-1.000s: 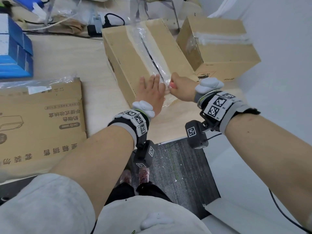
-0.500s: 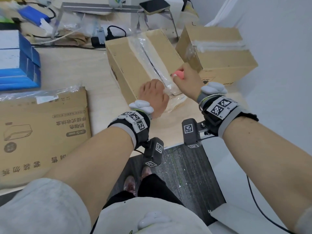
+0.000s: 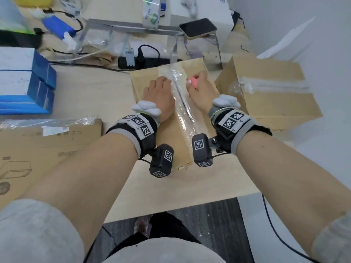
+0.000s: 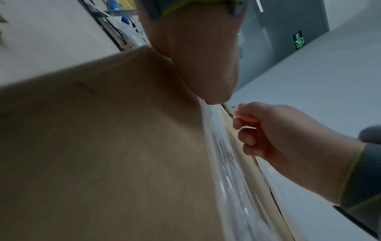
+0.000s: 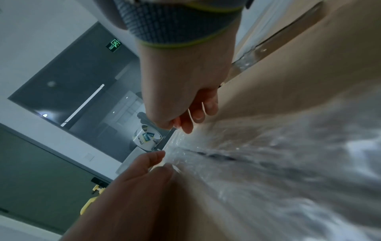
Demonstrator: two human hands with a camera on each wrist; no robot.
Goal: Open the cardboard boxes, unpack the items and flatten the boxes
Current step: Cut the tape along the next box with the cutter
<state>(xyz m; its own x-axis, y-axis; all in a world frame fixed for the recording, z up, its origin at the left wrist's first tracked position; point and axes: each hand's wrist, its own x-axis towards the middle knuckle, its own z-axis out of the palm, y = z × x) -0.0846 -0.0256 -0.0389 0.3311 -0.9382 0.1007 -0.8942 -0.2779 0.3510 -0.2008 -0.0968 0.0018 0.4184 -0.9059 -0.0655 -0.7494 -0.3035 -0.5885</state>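
Three cardboard boxes, two hands.
Left hand flat on middle box, fingers straight; right hand clenched round half-hidden pink tool.

Light grey sleeves, pushed up above the elbows, are worn over bare forearms, with dark trousers glimpsed at six o'clock. Each wrist is wrapped in a black-and-grey band carrying white squares printed with black coded markers; a lime-green edge is seen on the knitted cuff. A pale grey, lumpy pod is mounted on top of each band. A black camera block, also tagged with markers, is hung beneath each wrist, and a thin black cable is trailed from the right arm toward five o'clock.
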